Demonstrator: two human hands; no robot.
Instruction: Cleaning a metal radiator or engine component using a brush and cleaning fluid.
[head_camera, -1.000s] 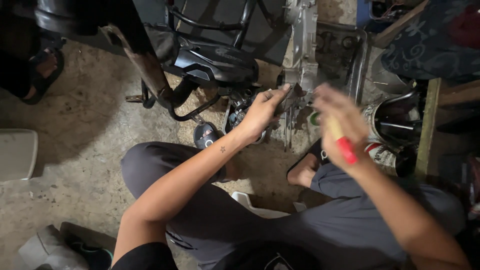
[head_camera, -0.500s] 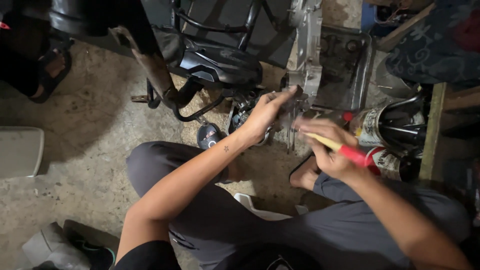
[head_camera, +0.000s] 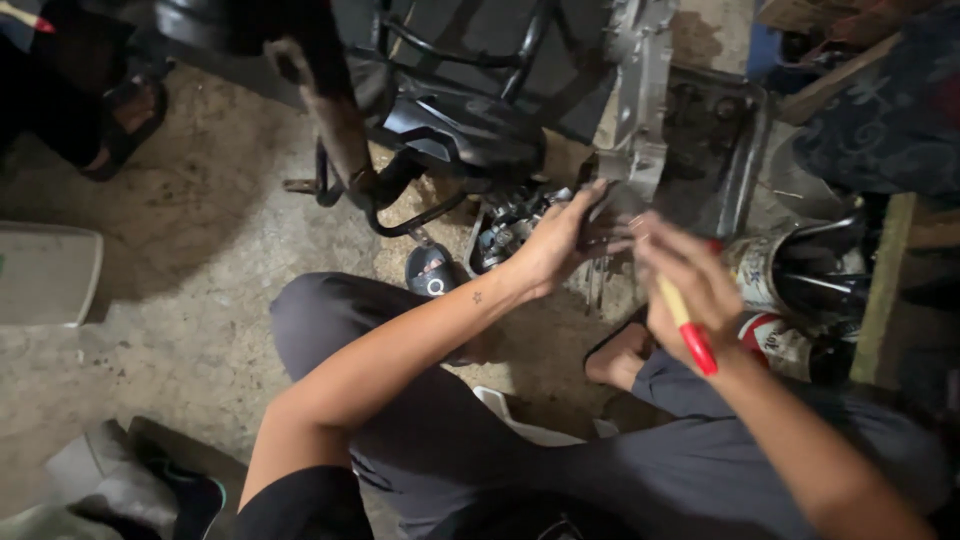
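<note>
I sit on the ground facing the underside of a motorbike engine (head_camera: 640, 150). My left hand (head_camera: 560, 240) reaches up and its fingers press against a dark part low on the engine casing. Just to the right, my right hand (head_camera: 690, 290) is closed around a screwdriver (head_camera: 690, 330) with a yellow and red handle. The handle's red end points back toward me; its tip is hidden by my fingers near the casing. The two hands almost touch.
Black frame tubes and a stand (head_camera: 400, 200) hang to the left of the engine. A pale plastic container (head_camera: 45, 275) lies at far left. Another person's sandalled foot (head_camera: 125, 125) is at upper left. Tins and a dark pot (head_camera: 800, 290) crowd the right side.
My right hand has turned the screwdriver from lying sideways to pointing up at the casing, and moved closer to my left hand. The left hand stays on the engine.
</note>
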